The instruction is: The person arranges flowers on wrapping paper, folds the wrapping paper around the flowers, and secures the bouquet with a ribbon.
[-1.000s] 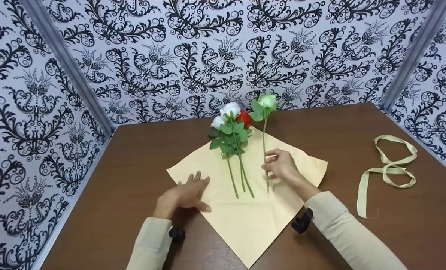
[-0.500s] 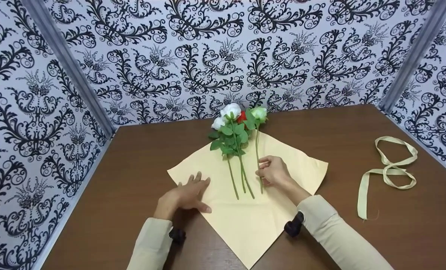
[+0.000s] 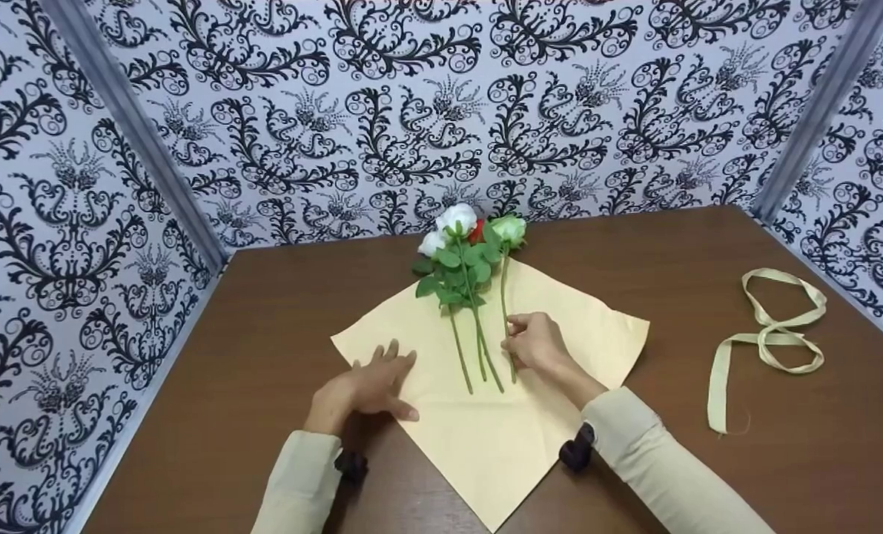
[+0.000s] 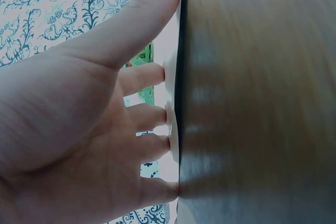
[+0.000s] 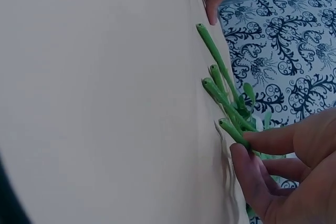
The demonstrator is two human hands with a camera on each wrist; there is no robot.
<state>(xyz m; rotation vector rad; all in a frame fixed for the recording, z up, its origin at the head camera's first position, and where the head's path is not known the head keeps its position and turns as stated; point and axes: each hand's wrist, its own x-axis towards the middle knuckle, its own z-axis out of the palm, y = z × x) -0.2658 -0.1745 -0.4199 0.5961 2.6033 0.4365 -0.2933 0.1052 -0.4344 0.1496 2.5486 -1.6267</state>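
Table [image 3: 256, 371]: brown top, bore paper, flowers and ribbon.
Paper [image 3: 485, 452]: pale yellow sheet, one corner toward the person; lay between the hands, its left edge under the left one.
Ribbon [image 3: 719, 386]: loosely looped, right of the paper, well apart from both hands.
Grouped flowers: white roses [image 3: 456, 219] and a red flower [image 3: 477, 232], on the paper between the hands, stem ends nearer the right.
Pale green rose [image 3: 510, 231]: just right of the group, leaves overlapping theirs in the head view; lower stem at the right hand.
Left hand [image 3: 371, 382]: fingers spread, nearly straight, on the paper's edge; held nothing.
Right hand [image 3: 537, 341]: thumb and forefinger closed in a pinch on the pale green rose's stem.
Head view only: whole ribbon, clear flower heads.
Left wrist view only: palm side, fingertips [image 4: 157, 74] meeting the paper.
Right wrist view: four stem ends [image 5: 210, 83] close up, the pinched one nearest.
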